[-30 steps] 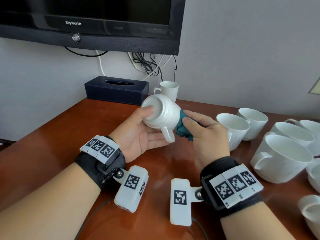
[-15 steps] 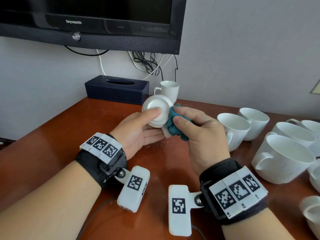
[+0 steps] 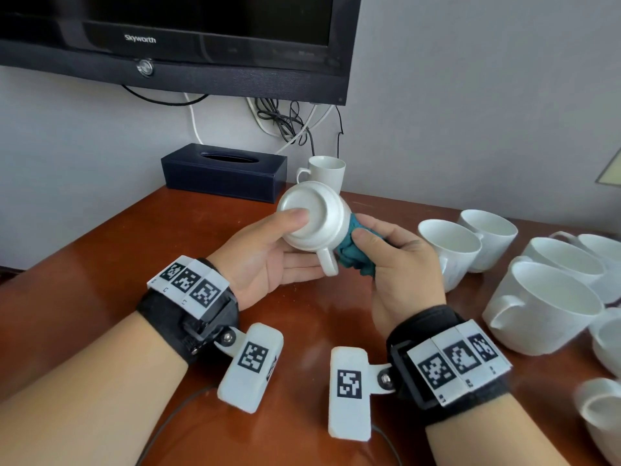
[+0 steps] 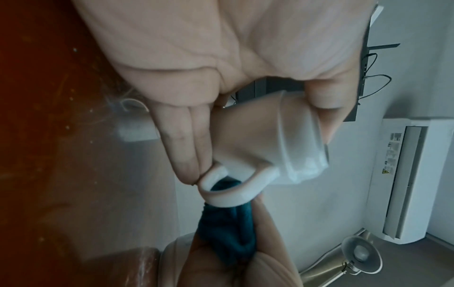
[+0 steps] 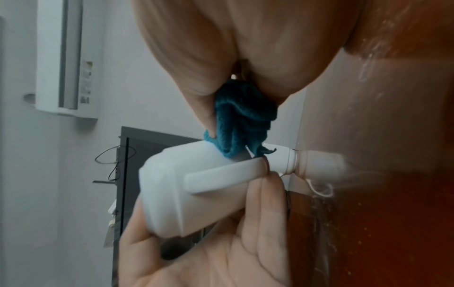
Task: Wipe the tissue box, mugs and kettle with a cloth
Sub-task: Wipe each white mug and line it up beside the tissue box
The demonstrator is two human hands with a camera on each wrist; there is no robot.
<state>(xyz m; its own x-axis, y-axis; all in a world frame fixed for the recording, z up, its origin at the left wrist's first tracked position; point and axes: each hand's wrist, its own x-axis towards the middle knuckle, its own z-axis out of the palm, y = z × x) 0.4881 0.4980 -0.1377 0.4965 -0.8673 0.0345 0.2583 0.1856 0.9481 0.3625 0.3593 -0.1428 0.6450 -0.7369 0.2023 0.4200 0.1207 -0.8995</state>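
Mug (image 3: 312, 216) held above bench (image 3: 168, 237), now tilted with handle showing again, base toward camera. Left hand (image 3: 268, 260) clasping mug; right hand (image 3: 396, 260) pinching cloth (image 3: 353, 257) against its side. Wiping judged ongoing.

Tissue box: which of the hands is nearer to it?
Left. The left hand holds the mug just in front of the tissue box; the right hand, gripping the cloth, sits farther right.
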